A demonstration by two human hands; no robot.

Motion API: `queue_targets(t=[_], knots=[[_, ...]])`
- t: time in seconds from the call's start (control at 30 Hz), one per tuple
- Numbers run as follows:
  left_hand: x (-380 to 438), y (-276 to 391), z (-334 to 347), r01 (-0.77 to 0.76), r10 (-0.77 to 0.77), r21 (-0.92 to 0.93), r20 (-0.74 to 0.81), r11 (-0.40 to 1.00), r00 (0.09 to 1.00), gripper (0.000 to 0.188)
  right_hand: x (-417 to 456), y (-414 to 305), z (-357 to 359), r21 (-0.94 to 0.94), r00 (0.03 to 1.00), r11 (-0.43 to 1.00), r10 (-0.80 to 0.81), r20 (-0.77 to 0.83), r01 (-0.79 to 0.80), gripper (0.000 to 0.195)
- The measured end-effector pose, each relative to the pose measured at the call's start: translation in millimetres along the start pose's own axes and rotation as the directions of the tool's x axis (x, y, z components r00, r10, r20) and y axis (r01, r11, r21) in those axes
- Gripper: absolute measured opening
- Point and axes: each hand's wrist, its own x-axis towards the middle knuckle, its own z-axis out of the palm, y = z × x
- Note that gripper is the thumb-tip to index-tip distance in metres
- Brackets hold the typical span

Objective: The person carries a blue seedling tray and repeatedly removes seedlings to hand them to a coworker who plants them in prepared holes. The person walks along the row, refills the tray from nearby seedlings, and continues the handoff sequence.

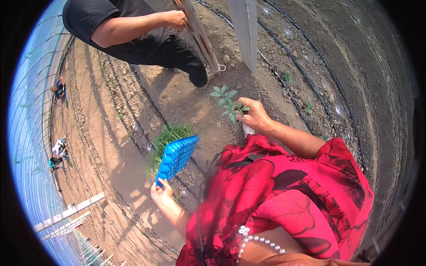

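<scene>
My left hand (pixel 162 192) grips the near corner of a blue plastic seedling tray (pixel 179 156), which is tilted on edge with its ribbed underside partly towards me. Feathery green seedlings (pixel 174 133) show along the tray's far side; their roots are hidden. Between the fingers of my right hand (pixel 254 114) is a single leafy seedling (pixel 228 101), held above the soil. Its stem base is hidden by the hand.
A person in dark clothes (pixel 139 36) stands ahead, one hand on a long metal tube tool (pixel 199 36). A concrete post (pixel 245 36) rises beside it. Black drip hoses (pixel 293 61) cross the soil beds, where small plants (pixel 308 107) grow. Other people (pixel 59 148) work farther left.
</scene>
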Motion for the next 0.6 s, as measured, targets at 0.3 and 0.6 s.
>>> queue_targets(t=[0.3,0.6], knots=[[-3.5,-13.2,68.7,0.08,-0.084,0.053,0.063,0.995,0.994,0.011,29.8,-18.9,11.7,0.141,0.988,0.979,0.139,0.067,-0.148,0.016],[79.9,-30.2,160.6,0.033,-0.059,0.137,0.191,0.99,0.98,0.009,81.9,-23.3,24.2,0.032,0.99,0.994,0.103,-0.093,-0.101,0.015]])
